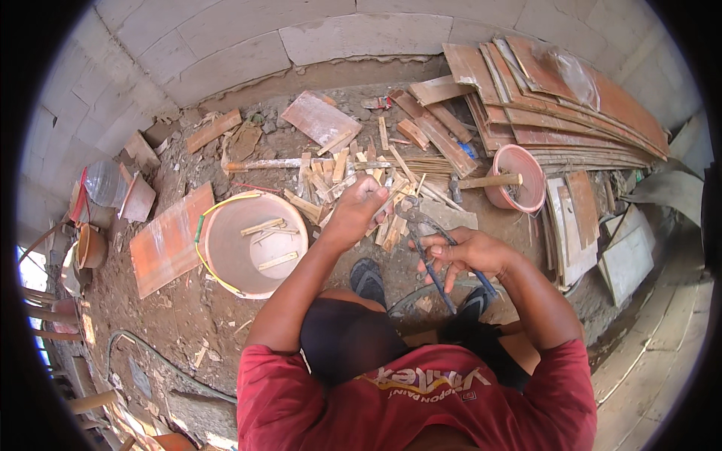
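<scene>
Pincers (411, 213) sit in the right hand (471, 255), out in front of the person's knees and above the littered ground (177, 319), their two handles spread apart. The right fingers are loosely curled round those handles rather than squeezed tight. The left hand (358, 210) has its fingers pinched narrow on what looks like a thin strip of wood (389, 200), its far end beside the head of the tool; whether the jaws touch it or have bitten, I cannot tell. Just beyond lies a heap of short wood pieces (324, 185), with a hammer (490, 181) to its right, and a bucket (218, 225) at the left has a few more pieces inside. The step in hand seems to be lining the pincers up with the strip, perhaps to draw a nail, though none can be made out. The next move would call for a steady left grip, the jaws set squarely, then a firm squeeze of both handles.
</scene>
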